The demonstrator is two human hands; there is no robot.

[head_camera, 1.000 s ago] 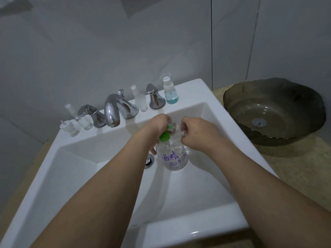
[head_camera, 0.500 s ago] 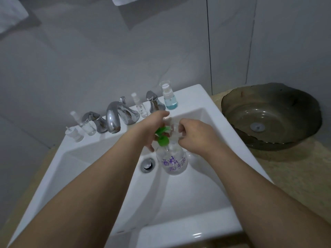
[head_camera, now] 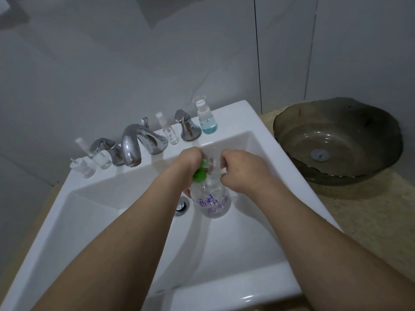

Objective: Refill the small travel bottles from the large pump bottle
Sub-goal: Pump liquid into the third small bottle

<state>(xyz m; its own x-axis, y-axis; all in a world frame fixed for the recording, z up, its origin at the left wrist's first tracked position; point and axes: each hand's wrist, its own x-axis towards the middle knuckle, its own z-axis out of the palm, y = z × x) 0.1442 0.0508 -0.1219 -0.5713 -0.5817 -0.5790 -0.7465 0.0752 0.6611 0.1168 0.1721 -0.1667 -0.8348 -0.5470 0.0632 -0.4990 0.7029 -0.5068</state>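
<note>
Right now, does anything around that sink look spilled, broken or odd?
No spill shows. The brown glass basin beside the white sink has a ragged, chipped-looking front rim, and the small spray bottle stands uncapped.

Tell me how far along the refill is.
Looks done: the blue-liquid bottle stands capped. In hand: left hand on the pump bottle's green head, right hand holding a small clear bottle at it. Left, probably: three small bottles on the sink ledge.

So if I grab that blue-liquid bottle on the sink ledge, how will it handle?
The blue-liquid bottle looks tall and narrow with a clear cap, so probably tippy if nudged. Only the bottom holds liquid: likely light. Smooth clear walls may be slippery, and the sink ledge beneath is narrow.
</note>
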